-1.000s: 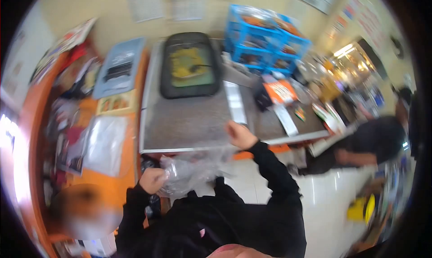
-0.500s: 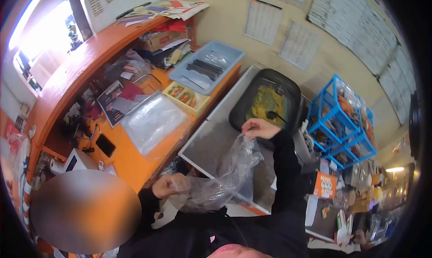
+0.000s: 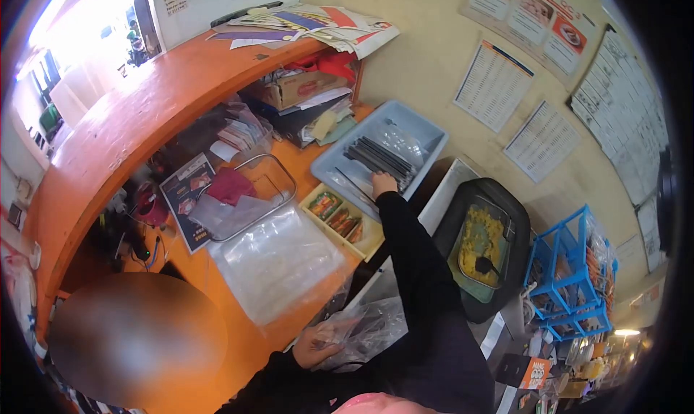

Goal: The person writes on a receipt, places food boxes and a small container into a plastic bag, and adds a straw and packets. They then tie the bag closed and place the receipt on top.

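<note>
My left hand (image 3: pixel 318 345) is closed on a crumpled clear plastic bag (image 3: pixel 372 331) near my body. My right hand (image 3: pixel 384 184) reaches into the blue-grey tray (image 3: pixel 327 170), at the near end of a bundle of black straws or sticks (image 3: pixel 379 156). Its fingers are bent, and what they touch or hold is too small to make out. A yellow tray (image 3: pixel 372 246) with small sauce packets (image 3: pixel 340 215) stands just in front of that tray. Flat clear plastic bags (image 3: pixel 278 259) lie on the orange counter to the left.
To the right sits a black tub (image 3: pixel 463 197) with yellow food (image 3: pixel 482 237) and a dark-handled utensil. Blue baskets (image 3: pixel 567 269) stand farther right. A wire rack (image 3: pixel 289 175), a menu sheet (image 3: pixel 181 186) and a raised orange ledge (image 3: pixel 144 103) are at the left.
My right hand has let go of the plastic bag and moved from beside the black tub to the blue-grey tray. My left hand still holds the bag. The view has shifted.
</note>
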A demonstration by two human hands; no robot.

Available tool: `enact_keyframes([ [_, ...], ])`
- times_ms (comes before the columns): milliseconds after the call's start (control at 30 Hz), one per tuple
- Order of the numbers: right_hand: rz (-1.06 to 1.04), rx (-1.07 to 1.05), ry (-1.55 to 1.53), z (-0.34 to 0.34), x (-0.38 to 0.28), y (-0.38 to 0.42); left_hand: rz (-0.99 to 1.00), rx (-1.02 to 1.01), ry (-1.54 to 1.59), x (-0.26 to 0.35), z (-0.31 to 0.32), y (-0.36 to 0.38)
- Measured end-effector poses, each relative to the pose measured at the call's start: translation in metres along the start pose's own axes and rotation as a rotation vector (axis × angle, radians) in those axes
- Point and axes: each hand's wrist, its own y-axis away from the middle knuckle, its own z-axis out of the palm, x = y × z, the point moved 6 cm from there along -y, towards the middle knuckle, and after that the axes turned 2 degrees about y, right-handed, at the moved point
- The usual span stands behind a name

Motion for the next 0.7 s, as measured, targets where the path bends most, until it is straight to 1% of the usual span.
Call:
enact_keyframes([
  [67,-0.116,-0.106,0.159,0.012,-0.001,-0.004,-0.088,0.083,0.084,-0.003,-0.017,-0.001],
  [133,-0.234,-0.208,0.322,0.025,0.001,-0.003,-0.030,0.077,0.057,-0.012,-0.030,-0.003],
  [167,-0.277,-0.146,0.321,0.025,0.001,-0.003,0.001,0.074,0.043,-0.016,-0.035,-0.005],
  [267,-0.393,0.066,0.305,0.019,-0.006,0.002,-0.015,0.109,0.104,-0.022,-0.046,-0.014],
  [333,-0.455,0.238,0.286,0.011,-0.008,0.007,0.041,0.125,0.134,-0.028,-0.049,-0.021],
  [367,-0.505,0.112,0.353,0.022,-0.008,0.003,0.064,0.131,0.148,-0.029,-0.050,-0.022],
  [467,-0.484,0.234,0.325,0.011,-0.010,-0.002,0.048,0.151,0.129,-0.025,-0.055,-0.023],
  [567,0.005,0.176,-0.078,-0.026,0.022,-0.016,0.078,0.213,0.103,-0.030,-0.068,-0.020],
  [667,0.191,0.089,-0.809,-0.034,0.061,-0.030,-0.181,0.326,0.292,-0.030,-0.071,-0.018],
  [700,0.204,0.056,-0.875,-0.038,0.067,-0.034,-0.188,0.312,0.261,-0.029,-0.073,-0.020],
])
